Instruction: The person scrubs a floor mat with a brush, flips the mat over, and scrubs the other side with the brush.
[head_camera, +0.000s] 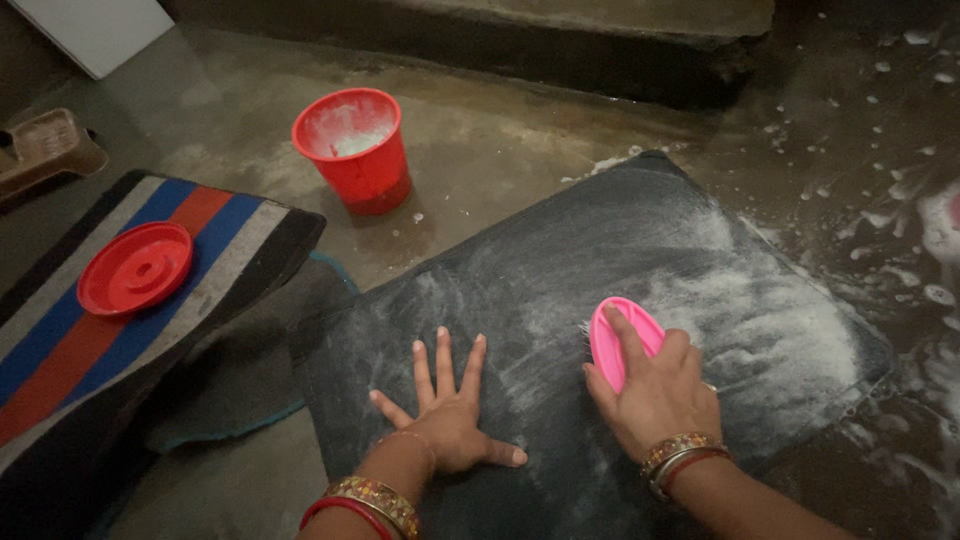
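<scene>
Head view: a dark mat (600, 300) lies wet and soapy on the floor (480, 150)
Right hand (655, 395): grip clenched around a pink brush (622, 340), bristles down on the mat
Brush axis: points away from the wrist, toward the foam patch (780, 330) up and to the right
Left hand (450, 415): grip released, fingers spread, palm flat on the mat, left of the brush
Nearer hand: the right
Around: red bucket (355, 145), red lid (135, 268) on a striped rug (70, 350)
</scene>
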